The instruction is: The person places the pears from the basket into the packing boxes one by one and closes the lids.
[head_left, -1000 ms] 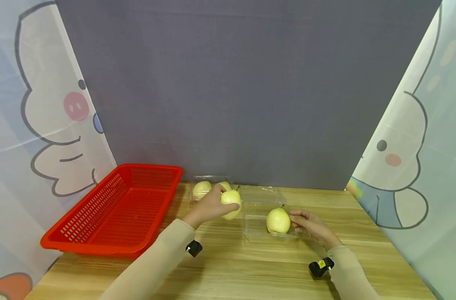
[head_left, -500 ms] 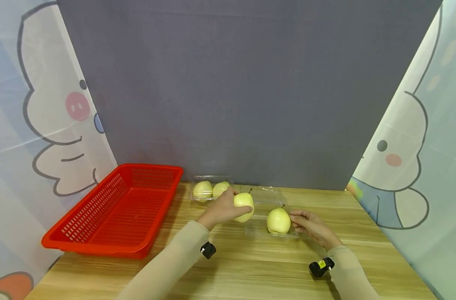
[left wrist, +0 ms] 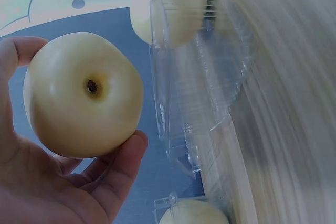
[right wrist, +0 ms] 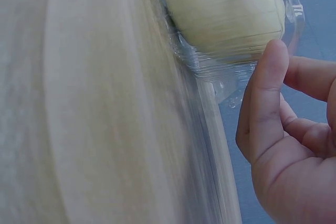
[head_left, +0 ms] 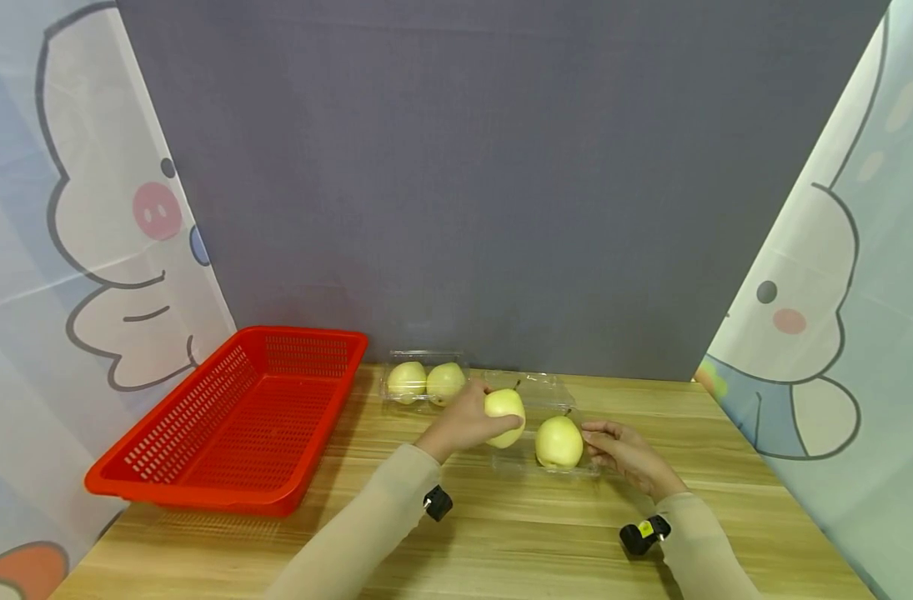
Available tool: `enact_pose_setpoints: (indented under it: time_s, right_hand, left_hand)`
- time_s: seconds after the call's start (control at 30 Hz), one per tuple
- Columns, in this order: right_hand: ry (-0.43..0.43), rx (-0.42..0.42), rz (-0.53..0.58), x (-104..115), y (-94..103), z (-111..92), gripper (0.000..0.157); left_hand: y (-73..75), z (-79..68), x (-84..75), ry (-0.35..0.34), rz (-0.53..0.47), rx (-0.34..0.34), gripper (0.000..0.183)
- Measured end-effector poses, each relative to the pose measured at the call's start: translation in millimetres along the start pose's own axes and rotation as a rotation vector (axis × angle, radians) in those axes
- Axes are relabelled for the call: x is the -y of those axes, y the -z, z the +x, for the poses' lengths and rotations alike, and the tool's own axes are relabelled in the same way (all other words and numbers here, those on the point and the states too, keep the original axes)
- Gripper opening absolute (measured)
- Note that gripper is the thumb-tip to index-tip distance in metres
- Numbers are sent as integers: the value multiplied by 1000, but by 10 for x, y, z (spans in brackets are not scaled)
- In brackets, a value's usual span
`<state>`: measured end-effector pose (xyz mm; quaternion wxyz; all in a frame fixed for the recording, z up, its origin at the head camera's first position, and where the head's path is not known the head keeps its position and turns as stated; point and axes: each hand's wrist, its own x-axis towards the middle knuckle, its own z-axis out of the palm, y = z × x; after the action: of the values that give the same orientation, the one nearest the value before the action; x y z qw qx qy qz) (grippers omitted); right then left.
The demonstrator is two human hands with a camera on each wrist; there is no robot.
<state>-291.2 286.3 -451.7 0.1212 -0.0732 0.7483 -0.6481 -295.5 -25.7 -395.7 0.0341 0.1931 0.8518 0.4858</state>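
Observation:
My left hand (head_left: 465, 421) grips a pale yellow pear (head_left: 504, 419), thumb and fingers around its sides. In the left wrist view this pear (left wrist: 79, 114) shows its dark-centred end to the camera, beside the wall of an open clear plastic box (left wrist: 181, 93). The pear is held above the left part of that box. Another pear (head_left: 559, 443) sits in the box's right part, stem up. My right hand (head_left: 630, 458) pinches the box's right edge; in the right wrist view the thumb (right wrist: 268, 87) lies against the rim close to that pear.
Behind the left hand stands a second clear box (head_left: 426, 353) with two pears (head_left: 407, 382) inside. A red perforated plastic basket (head_left: 276, 492) is at the left of the wooden table (head_left: 501, 542). A dark grey backdrop (head_left: 464, 183) rises at the table's far edge.
My left hand has carried its pear rightward, over the open box, uncovering the second pear in the back box. The right hand has stayed at the box's edge.

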Motion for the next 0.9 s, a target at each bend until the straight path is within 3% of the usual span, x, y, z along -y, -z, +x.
enact_pose_setpoints:
  time_s: [0.7,0.9]
  right_hand:
    - [-2,13,17,8,4,-14,55]
    - [6,22,19,11,3,-13,55]
  left_hand:
    - [-230,50,24,49,80,-13,87]
    - [-318,92,45,28,137,-56,80]
